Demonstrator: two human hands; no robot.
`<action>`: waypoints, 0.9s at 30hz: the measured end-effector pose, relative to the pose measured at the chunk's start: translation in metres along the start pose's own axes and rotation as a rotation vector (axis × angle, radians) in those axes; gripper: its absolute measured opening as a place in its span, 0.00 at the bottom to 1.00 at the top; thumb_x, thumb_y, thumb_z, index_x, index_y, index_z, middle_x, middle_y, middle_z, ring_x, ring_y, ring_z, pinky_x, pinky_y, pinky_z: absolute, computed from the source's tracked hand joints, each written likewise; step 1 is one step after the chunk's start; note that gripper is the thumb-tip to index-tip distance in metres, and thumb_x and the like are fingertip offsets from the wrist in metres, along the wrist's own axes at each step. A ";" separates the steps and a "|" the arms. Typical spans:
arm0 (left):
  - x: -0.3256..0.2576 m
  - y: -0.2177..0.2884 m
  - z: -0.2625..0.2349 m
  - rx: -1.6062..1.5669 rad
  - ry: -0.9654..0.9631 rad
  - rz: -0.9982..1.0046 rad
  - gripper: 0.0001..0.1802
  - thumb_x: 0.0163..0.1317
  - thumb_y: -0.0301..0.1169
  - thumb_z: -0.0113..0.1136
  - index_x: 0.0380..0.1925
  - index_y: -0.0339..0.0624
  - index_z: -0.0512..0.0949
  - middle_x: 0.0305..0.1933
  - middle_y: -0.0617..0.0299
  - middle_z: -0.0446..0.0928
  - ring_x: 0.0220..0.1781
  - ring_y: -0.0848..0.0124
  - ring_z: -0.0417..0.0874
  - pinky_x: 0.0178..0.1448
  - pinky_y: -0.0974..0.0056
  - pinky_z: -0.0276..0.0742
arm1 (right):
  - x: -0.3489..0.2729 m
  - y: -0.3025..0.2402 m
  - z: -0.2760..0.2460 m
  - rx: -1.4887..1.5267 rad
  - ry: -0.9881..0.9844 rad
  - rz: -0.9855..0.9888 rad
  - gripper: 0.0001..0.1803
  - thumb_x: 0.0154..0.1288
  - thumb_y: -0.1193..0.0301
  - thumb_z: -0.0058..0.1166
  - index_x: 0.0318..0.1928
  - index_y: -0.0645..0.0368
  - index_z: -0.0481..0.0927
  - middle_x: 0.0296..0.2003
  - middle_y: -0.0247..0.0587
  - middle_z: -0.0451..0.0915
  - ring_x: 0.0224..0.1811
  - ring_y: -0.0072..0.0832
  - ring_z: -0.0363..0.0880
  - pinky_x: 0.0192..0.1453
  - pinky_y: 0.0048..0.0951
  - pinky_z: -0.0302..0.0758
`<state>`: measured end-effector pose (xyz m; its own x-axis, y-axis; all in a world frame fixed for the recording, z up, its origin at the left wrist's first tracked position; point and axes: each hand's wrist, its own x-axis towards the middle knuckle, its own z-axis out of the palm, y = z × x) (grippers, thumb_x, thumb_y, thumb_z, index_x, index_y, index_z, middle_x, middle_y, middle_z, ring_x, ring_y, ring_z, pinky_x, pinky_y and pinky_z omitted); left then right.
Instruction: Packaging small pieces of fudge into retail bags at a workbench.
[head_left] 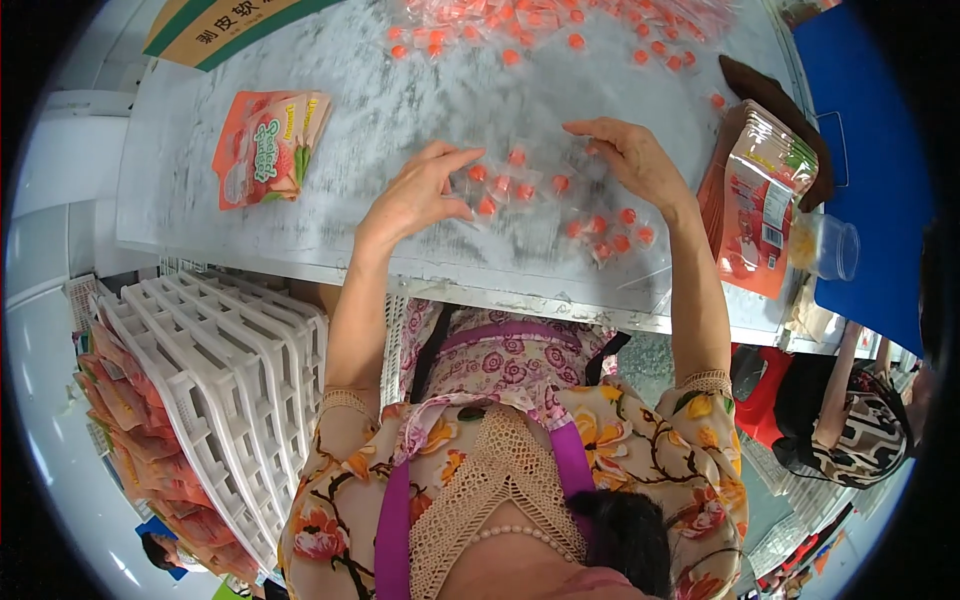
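Observation:
On the grey worktable (pixel 400 100), my left hand (pixel 415 195) and my right hand (pixel 630 160) rest with fingers spread over a loose cluster of small clear-wrapped orange-red candies (pixel 520 185). My left fingertips touch the candies at the cluster's left side. My right hand lies over its upper right part, with more wrapped candies (pixel 610 235) just below that wrist. Neither hand visibly grips anything.
A large heap of the same candies (pixel 560 25) lies at the table's far edge. Orange printed pouches (pixel 265 145) lie at left, an upright pouch (pixel 760 200) and clear plastic cup (pixel 835 245) at right. White plastic crates (pixel 230 370) stack below left. Another person (pixel 850 420) sits at lower right.

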<state>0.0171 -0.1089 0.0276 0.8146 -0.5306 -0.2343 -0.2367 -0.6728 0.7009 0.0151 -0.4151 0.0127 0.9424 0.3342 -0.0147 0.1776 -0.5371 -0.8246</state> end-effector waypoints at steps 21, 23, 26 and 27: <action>0.064 -0.001 -0.034 0.137 0.336 -0.004 0.27 0.51 0.29 0.69 0.53 0.36 0.77 0.48 0.45 0.75 0.50 0.51 0.77 0.55 0.54 0.75 | 0.050 -0.005 -0.011 -0.093 -0.010 -0.176 0.21 0.56 0.84 0.51 0.51 0.59 0.81 0.45 0.53 0.81 0.46 0.48 0.80 0.53 0.38 0.77; 0.098 -0.030 -0.053 0.236 0.630 0.222 0.25 0.52 0.27 0.68 0.53 0.39 0.77 0.48 0.45 0.75 0.48 0.50 0.78 0.53 0.52 0.75 | 0.091 -0.003 -0.009 -0.276 0.202 -0.151 0.21 0.57 0.84 0.50 0.52 0.59 0.81 0.44 0.51 0.81 0.46 0.47 0.80 0.54 0.37 0.76; 0.144 -0.040 -0.058 0.353 0.554 0.134 0.26 0.51 0.26 0.68 0.53 0.39 0.77 0.49 0.45 0.75 0.49 0.50 0.78 0.54 0.52 0.75 | 0.138 0.038 0.017 -0.398 0.435 -0.399 0.22 0.56 0.86 0.47 0.51 0.59 0.81 0.44 0.50 0.82 0.47 0.46 0.80 0.55 0.36 0.76; 0.147 -0.047 -0.057 0.354 0.556 0.133 0.26 0.51 0.26 0.68 0.53 0.39 0.77 0.49 0.45 0.75 0.49 0.50 0.78 0.54 0.52 0.75 | 0.141 0.042 0.022 -0.398 0.435 -0.401 0.22 0.56 0.86 0.47 0.51 0.59 0.81 0.44 0.50 0.82 0.47 0.46 0.80 0.55 0.36 0.76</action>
<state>0.1785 -0.1259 -0.0016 0.8954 -0.3401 0.2872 -0.4363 -0.7987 0.4144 0.1492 -0.3736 -0.0362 0.7958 0.2701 0.5419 0.5460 -0.7072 -0.4493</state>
